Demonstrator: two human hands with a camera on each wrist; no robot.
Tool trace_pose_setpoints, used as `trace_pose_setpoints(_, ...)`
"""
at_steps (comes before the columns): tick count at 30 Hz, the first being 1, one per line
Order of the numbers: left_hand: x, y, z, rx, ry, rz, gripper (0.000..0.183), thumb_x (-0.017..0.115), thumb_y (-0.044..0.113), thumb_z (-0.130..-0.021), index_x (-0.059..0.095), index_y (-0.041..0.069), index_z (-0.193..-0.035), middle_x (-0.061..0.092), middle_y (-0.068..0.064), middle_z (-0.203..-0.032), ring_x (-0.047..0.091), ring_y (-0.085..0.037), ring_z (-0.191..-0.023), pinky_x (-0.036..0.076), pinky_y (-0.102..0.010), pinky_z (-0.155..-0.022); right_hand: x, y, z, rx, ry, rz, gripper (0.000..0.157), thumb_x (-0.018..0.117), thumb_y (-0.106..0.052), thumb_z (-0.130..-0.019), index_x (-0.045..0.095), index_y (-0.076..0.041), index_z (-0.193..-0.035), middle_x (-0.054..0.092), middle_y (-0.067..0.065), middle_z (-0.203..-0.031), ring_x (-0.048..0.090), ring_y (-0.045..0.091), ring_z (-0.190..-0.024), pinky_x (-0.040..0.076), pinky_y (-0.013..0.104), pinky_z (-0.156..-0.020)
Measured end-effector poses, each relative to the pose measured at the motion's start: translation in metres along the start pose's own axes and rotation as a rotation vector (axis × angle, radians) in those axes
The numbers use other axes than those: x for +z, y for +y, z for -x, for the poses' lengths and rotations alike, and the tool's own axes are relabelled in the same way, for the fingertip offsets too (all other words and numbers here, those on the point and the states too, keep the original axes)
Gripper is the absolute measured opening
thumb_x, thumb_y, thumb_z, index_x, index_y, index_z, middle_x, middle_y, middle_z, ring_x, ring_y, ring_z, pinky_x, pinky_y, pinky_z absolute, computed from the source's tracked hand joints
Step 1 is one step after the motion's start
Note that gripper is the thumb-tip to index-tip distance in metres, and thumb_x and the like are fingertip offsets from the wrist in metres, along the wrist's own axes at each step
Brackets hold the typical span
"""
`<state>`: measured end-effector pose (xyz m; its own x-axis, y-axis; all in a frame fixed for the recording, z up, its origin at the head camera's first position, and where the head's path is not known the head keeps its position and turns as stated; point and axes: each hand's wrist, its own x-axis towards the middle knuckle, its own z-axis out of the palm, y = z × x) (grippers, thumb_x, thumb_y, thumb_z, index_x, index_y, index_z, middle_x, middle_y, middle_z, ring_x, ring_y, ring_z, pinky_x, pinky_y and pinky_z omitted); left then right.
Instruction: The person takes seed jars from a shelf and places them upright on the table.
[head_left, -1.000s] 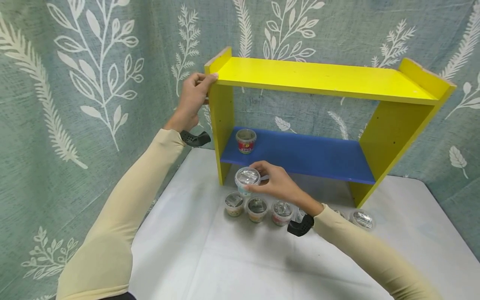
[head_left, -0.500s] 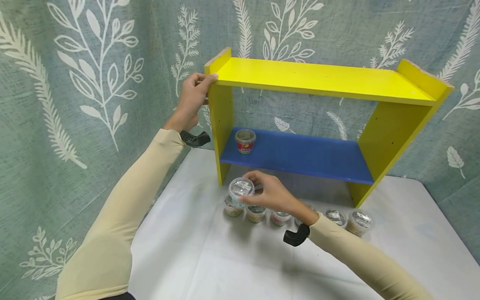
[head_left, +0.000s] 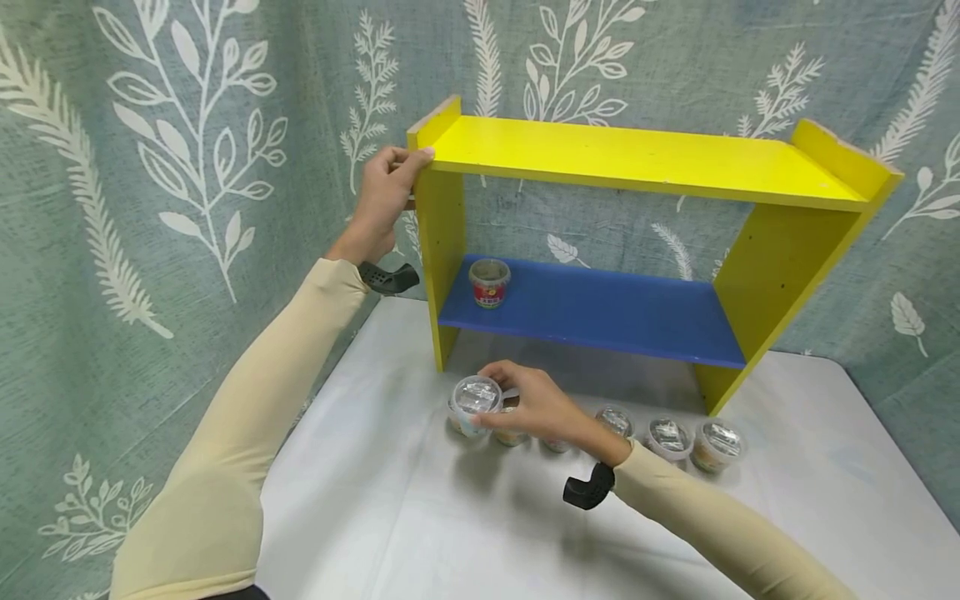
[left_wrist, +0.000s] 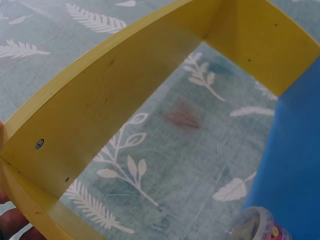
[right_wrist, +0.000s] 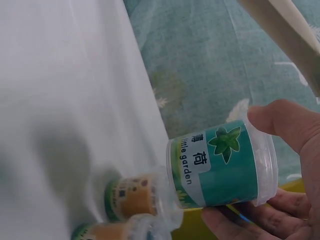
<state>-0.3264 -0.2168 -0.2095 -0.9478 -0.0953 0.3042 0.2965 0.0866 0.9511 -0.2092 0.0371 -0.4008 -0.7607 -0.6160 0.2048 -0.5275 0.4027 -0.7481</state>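
Observation:
My left hand (head_left: 384, 196) grips the top left corner of the yellow and blue shelf unit (head_left: 652, 158), thumb at the front edge of the top board. In the right hand (head_left: 532, 404) is a small plastic tub (right_wrist: 220, 165) with a clear lid, its teal label showing a green leaf and "little garden". Thumb and fingers hold it at the lid rim. From the head view, this tub overlaps the leftmost tub of a row in front of the shelf; the right wrist view shows it above an orange-labelled tub (right_wrist: 135, 197).
A red-labelled tub (head_left: 489, 284) stands at the left end of the blue shelf board (head_left: 600, 304). More lidded tubs, among them a right-hand one (head_left: 717, 446), line the white tablecloth (head_left: 450, 533). A leaf-patterned curtain (head_left: 225, 125) hangs behind and at the left.
My right hand has moved down and slightly left with the tub, from in front of the blue board to over the leftmost tub in the row. The left hand keeps its grip.

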Motion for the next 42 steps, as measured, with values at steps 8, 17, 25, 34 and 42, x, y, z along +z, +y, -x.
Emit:
trace_pose_setpoints(8,0.0,0.0,0.0,0.001,0.004,0.0,0.037,0.068,0.046,-0.097,0.06,0.015,-0.117,0.061,-0.003,-0.109,0.063,-0.022,-0.1,0.048,-0.039,-0.09,0.01,0.004,0.005,0.026,-0.044,-0.04,0.062,0.085,-0.041,-0.084,0.062,-0.013,-0.135,0.068,-0.003,-0.116,0.064,0.016,-0.107,0.058,0.039,-0.087)
trace_pose_setpoints(17,-0.001,-0.001,0.0,-0.002,0.001,-0.002,0.037,0.068,0.046,-0.098,0.06,0.015,-0.118,0.061,-0.003,-0.109,0.063,-0.022,-0.1,0.048,-0.038,-0.089,0.018,0.007,0.012,0.009,-0.073,0.027,0.062,0.085,-0.042,-0.083,0.063,-0.014,-0.133,0.067,-0.007,-0.113,0.063,0.012,-0.104,0.056,0.036,-0.088)
trace_pose_setpoints(25,-0.001,0.0,0.0,-0.007,0.008,0.0,0.037,0.068,0.046,-0.097,0.06,0.015,-0.117,0.061,-0.003,-0.109,0.063,-0.023,-0.1,0.048,-0.038,-0.088,0.025,0.011,0.014,-0.019,-0.092,0.128,0.067,0.086,-0.042,-0.081,0.062,-0.012,-0.137,0.068,-0.006,-0.115,0.064,0.01,-0.103,0.053,0.032,-0.089)
trace_pose_setpoints(34,-0.001,-0.001,0.0,-0.006,-0.001,-0.005,0.039,0.068,0.047,-0.098,0.06,0.015,-0.118,0.061,-0.003,-0.111,0.063,-0.022,-0.101,0.048,-0.038,-0.089,0.032,0.014,0.016,-0.044,-0.108,0.171,0.067,0.087,-0.036,-0.08,0.062,-0.009,-0.137,0.069,-0.003,-0.116,0.064,0.011,-0.104,0.053,0.032,-0.09)
trace_pose_setpoints(42,-0.001,-0.001,-0.001,-0.012,0.005,-0.017,0.039,0.068,0.047,-0.098,0.06,0.015,-0.119,0.061,-0.004,-0.111,0.063,-0.023,-0.101,0.048,-0.038,-0.089,0.039,0.016,0.017,-0.052,-0.133,0.236,0.067,0.087,-0.039,-0.079,0.062,-0.012,-0.135,0.067,-0.002,-0.122,0.061,0.012,-0.108,0.049,0.035,-0.096)
